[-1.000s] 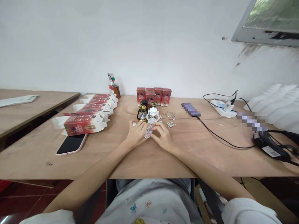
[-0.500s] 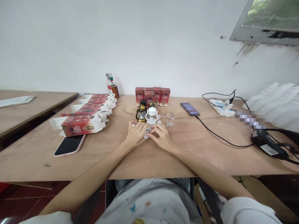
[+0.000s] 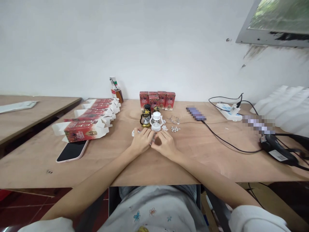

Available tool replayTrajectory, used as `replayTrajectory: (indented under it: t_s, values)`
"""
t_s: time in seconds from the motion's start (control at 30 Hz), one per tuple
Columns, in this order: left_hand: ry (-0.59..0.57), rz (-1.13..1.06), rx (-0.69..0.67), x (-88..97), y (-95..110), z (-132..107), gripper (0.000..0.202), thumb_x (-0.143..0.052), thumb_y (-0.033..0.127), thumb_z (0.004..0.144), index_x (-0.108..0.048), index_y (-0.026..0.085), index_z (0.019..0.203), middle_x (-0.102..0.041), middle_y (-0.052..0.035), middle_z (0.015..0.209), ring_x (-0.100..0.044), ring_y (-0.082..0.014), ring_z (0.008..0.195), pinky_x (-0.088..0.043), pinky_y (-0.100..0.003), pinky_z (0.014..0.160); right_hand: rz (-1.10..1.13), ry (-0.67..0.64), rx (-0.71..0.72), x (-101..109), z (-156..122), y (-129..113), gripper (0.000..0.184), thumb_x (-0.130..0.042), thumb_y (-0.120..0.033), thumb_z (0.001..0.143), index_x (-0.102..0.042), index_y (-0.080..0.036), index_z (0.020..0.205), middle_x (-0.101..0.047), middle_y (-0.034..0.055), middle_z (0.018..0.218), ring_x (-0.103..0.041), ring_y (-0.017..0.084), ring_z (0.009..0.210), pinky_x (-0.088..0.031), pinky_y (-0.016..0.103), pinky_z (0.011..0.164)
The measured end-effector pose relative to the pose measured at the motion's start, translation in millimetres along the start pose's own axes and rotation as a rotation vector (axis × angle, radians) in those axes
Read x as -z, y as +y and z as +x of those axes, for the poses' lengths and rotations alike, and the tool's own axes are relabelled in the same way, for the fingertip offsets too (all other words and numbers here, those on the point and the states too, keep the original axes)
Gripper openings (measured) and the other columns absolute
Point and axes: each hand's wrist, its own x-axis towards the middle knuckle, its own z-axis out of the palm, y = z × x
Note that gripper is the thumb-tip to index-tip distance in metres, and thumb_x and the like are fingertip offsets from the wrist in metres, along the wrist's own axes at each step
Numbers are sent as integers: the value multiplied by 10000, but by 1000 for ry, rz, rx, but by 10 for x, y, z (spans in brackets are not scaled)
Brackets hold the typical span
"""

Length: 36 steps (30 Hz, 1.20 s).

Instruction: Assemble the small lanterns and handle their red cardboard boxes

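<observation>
My left hand [image 3: 140, 141] and my right hand [image 3: 164, 142] meet at the middle of the wooden table [image 3: 154, 161]. Both are closed, fingers pinched together on a small white plastic part [image 3: 152, 140] that they almost hide. Just beyond my fingers stand a white miniature lantern [image 3: 156, 121] and a gold and black one [image 3: 145, 118], with more small lanterns behind them. A cluster of small round silver pieces [image 3: 175, 129] lies to the right of the lanterns.
Several red boxes [image 3: 157, 98] stand at the back. Flattened red and white cartons [image 3: 83, 129] lie in a row at left, a phone [image 3: 71, 150] beside them. A power strip [image 3: 227, 111], cables and a black tool [image 3: 277, 150] occupy the right.
My hands have closed in tighter over the white part, so less of it shows than before. The view shifted slightly; nothing else on the table moved.
</observation>
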Motion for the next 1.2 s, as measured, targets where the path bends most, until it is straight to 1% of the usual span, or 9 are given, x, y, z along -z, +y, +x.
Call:
replayTrajectory:
  t_s: [0.17,0.5,0.77,0.9,0.97,1.03,1.1,1.17,1.2]
  values:
    - [36,29,-23,20,15,4,119,-455,156,828,-551,154,898,-658,-68,796,-541,-214,741,-232,-362,653,6,0,-33,-36,-24,-18,77,-570,-154,694,-528,-211,723,-611,36,728,-559,191,730,-465,303,688]
    - [19,-11,-5,6,23,-10,142,-451,173,834,-565,151,916,-650,-67,799,-541,-219,757,-237,-355,654,61,-31,-113,-23,-27,-36,81,-584,-158,668,-552,-217,714,-613,30,736,-565,190,737,-467,305,697]
    - [46,31,-8,14,37,-8,124,-442,198,850,-558,151,852,-647,-64,756,-535,-211,724,-231,-357,648,77,-27,-151,-1,-14,-86,93,-604,-141,648,-548,-217,645,-618,31,736,-573,193,746,-470,308,699]
    - [37,18,11,-1,10,2,130,-440,197,844,-560,152,872,-650,-68,777,-538,-215,735,-243,-355,664,142,-54,-164,5,8,-64,110,-594,-122,669,-548,-220,653,-638,25,762,-593,183,766,-482,298,709]
    - [21,16,31,-15,-10,6,130,-439,201,841,-561,156,847,-645,-69,762,-534,-214,726,-252,-357,675,171,-66,-170,4,17,-46,114,-601,-119,680,-554,-220,655,-649,21,771,-603,184,791,-487,303,732]
    - [12,17,44,-26,-27,7,134,-438,206,838,-562,159,828,-642,-74,751,-531,-215,724,-260,-358,685,185,-49,-164,5,25,-31,117,-616,-119,680,-564,-220,654,-663,28,822,-604,194,859,-487,324,782]
    - [14,11,48,-34,-40,8,139,-442,211,831,-566,158,864,-651,-80,779,-540,-219,743,-263,-361,693,187,-16,-140,15,31,-21,115,-632,-123,674,-576,-220,654,-655,46,960,-588,204,951,-478,349,838]
    - [24,1,48,-38,-52,9,153,-453,218,823,-564,157,909,-662,-83,806,-552,-223,759,-261,-363,694,180,7,-108,36,37,-12,107,-644,-129,666,-588,-220,655,-604,60,1098,-560,209,1025,-466,363,874]
    - [27,-5,49,-40,-61,10,158,-462,228,821,-563,157,919,-666,-83,809,-558,-226,761,-259,-364,692,172,13,-95,50,41,-7,103,-647,-131,663,-594,-219,654,-580,65,1132,-549,211,1045,-460,367,887]
